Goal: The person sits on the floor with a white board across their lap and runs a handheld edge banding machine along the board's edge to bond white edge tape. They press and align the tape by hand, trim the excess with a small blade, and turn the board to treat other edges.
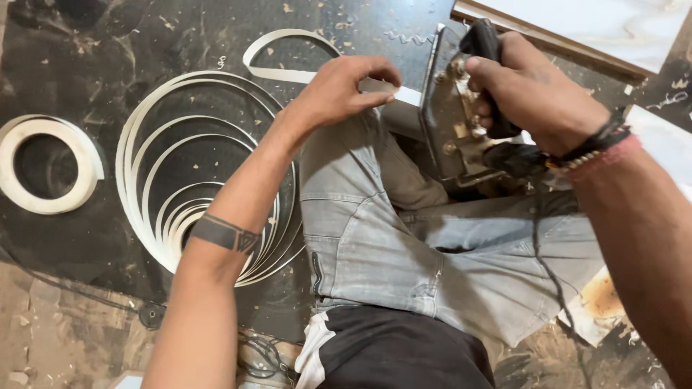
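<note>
Head view: a person seated on a dusty floor [86, 57], handling white edge strip and an iron.

A loose coil of strip [155, 155] and a tight white roll [45, 167] lay left of the bent knee [360, 216]. The left hand [342, 90] pinched the strip's end [393, 92] beside the iron [454, 122]; the right hand [530, 90] was clenched around its black handle [484, 45].

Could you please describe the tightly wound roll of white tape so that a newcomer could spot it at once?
On the dark floor, look to the far left, beyond the left hand. The tight roll lies flat there, a neat closed ring. Its neighbour, the loose coil, sprawls in wide, open loops instead.
</note>
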Demonstrator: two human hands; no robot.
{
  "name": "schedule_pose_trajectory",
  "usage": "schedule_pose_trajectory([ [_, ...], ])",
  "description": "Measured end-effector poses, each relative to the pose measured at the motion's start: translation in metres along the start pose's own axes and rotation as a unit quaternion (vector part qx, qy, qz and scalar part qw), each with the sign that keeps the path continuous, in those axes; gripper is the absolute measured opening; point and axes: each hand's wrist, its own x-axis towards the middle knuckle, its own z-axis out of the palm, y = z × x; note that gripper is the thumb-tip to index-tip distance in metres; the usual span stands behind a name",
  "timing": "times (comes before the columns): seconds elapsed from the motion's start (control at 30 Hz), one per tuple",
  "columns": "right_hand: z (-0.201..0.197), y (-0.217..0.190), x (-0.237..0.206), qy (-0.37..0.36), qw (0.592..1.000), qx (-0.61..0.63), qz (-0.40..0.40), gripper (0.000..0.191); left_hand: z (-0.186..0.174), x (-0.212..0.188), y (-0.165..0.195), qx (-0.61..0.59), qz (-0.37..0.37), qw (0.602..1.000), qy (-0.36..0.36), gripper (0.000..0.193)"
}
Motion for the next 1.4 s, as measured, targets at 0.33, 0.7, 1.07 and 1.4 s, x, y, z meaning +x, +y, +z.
schedule_pose_trajectory([
  [0.33,0.028,-0.015,0.013,-0.007,1.000,-0.002,-0.020,0.022,0.000,0.021,-0.038,-0.160,-0.145,0.970,-0.110,0.026],
  [0.7,0.030,-0.010,0.018,0.004,1.000,0.023,-0.017,0.024,-0.019,0.022,0.004,-0.084,-0.210,0.974,-0.018,0.025],
  [1.07,0.026,-0.013,0.014,0.001,1.000,0.011,-0.019,0.024,-0.076,-0.101,-0.024,0.451,-0.325,0.828,0.075,0.040],
  [1.4,-0.001,0.003,-0.008,-0.021,1.000,0.006,0.020,0.021,0.000,-0.025,0.018,0.116,0.007,0.989,0.093,0.041],
])
